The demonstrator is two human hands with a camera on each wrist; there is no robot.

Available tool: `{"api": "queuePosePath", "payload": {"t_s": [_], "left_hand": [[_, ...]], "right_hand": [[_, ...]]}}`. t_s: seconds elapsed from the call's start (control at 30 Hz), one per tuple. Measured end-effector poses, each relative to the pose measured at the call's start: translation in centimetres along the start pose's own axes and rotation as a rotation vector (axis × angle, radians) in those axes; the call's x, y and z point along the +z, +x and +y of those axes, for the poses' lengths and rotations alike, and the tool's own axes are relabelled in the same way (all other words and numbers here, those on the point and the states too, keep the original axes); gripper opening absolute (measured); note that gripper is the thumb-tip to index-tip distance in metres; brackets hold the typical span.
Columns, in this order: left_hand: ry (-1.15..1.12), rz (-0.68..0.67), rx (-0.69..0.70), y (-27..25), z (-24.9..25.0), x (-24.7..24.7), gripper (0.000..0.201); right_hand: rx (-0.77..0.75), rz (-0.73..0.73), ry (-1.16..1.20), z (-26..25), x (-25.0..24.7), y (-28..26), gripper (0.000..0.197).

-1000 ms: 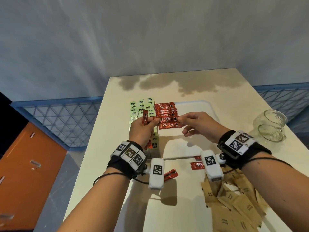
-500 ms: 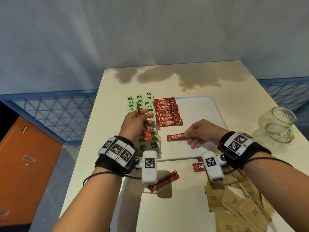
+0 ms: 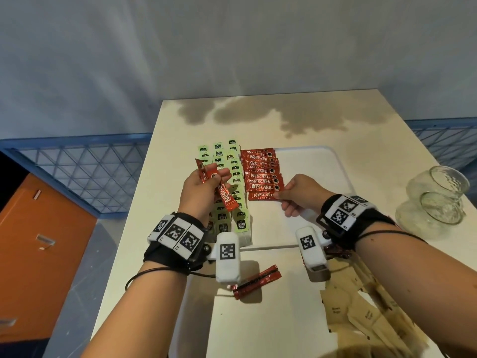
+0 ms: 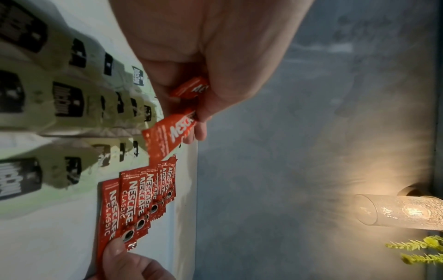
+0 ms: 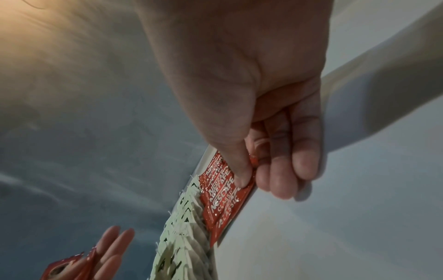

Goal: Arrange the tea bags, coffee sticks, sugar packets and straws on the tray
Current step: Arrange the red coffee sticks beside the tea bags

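Observation:
The white tray holds rows of green tea bags at its left and a lapped row of red coffee sticks beside them. My right hand pinches the right end of the nearest coffee stick, which lies at the near end of that row; the right wrist view has my thumb on top of this coffee stick. My left hand hovers over the tea bags and grips a few more coffee sticks, also visible as the held coffee sticks. No straws are in view.
Two loose coffee sticks lie on the table near the tray's front edge. A heap of brown sugar packets fills the near right. Two glass jars stand to the right of the tray. The table's left edge drops to the floor.
My right hand took one coffee stick from the left hand, carried it over the tray and set it against the near end of the row. The left hand stayed over the tea bags.

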State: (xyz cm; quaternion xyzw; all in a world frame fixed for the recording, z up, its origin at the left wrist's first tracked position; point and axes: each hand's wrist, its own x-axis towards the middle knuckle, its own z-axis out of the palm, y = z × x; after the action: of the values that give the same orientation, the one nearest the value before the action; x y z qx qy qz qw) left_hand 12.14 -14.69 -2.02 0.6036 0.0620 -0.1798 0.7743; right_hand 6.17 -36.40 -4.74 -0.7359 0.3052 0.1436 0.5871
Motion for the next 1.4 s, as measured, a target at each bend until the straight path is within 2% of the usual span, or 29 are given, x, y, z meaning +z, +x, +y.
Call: {"api": "queuePosePath", "payload": {"t_s": [0.17, 0.23, 0.33, 0.37, 0.4, 0.47, 0.57, 0.67, 0.83, 0.97, 1.07, 1.17, 1.23, 1.4], "left_hand": [[0.014, 0.002, -0.018, -0.6, -0.1, 0.0, 0.026], [0.018, 0.009, -0.027, -0.9, -0.1, 0.1, 0.026], [0.017, 0.008, -0.04, -1.4, -0.4, 0.6, 0.025], [0.027, 0.002, -0.04, -1.5, -0.5, 0.8, 0.025], [0.031, -0.007, -0.037, -1.6, -0.7, 1.2, 0.025], [0.042, -0.024, -0.03, -1.9, -1.0, 2.1, 0.023], [0.044, -0.044, -0.011, -2.6, -1.4, 3.6, 0.026], [0.032, -0.055, -0.006, -3.2, -1.4, 4.5, 0.027], [0.207, -0.066, 0.001, -4.9, -1.7, 5.0, 0.022], [0.305, -0.097, 0.008, -5.9, -1.5, 4.8, 0.017], [0.629, -0.178, 0.19, -5.7, -0.6, 3.8, 0.011], [0.895, -0.36, 0.31, -5.8, 0.2, 3.2, 0.007], [0.922, -0.402, 0.316, -6.0, 0.4, 3.1, 0.007], [0.87, -0.346, 0.319, -5.9, 1.0, 2.6, 0.017]], "right_hand": [[0.018, -0.002, 0.013, -0.5, -0.1, 0.1, 0.022], [0.012, 0.028, -0.078, -0.6, -0.2, 0.1, 0.029], [-0.135, 0.157, -0.346, -0.9, -0.5, -0.5, 0.041], [-0.188, 0.176, -0.335, -1.1, -0.6, -1.0, 0.039], [-0.23, 0.158, -0.265, -1.3, -0.6, -1.6, 0.038], [-0.291, 0.03, -0.131, -1.8, -0.3, -3.1, 0.039], [-0.351, -0.129, -0.114, -2.2, 0.1, -5.0, 0.033], [-0.392, -0.164, -0.041, -2.0, 0.6, -6.1, 0.024], [-0.422, -0.064, 0.073, -1.3, 1.1, -7.0, 0.013], [-0.443, -0.084, -0.161, -0.9, 1.0, -7.6, 0.025], [-0.456, 0.009, -0.119, -1.5, -0.2, -8.0, 0.037], [-0.512, 0.027, -0.071, -2.5, -1.2, -8.7, 0.028], [-0.55, 0.024, -0.102, -2.8, -1.3, -9.0, 0.019], [-0.515, 0.061, -0.147, -2.7, -2.4, -9.1, 0.011]]}}
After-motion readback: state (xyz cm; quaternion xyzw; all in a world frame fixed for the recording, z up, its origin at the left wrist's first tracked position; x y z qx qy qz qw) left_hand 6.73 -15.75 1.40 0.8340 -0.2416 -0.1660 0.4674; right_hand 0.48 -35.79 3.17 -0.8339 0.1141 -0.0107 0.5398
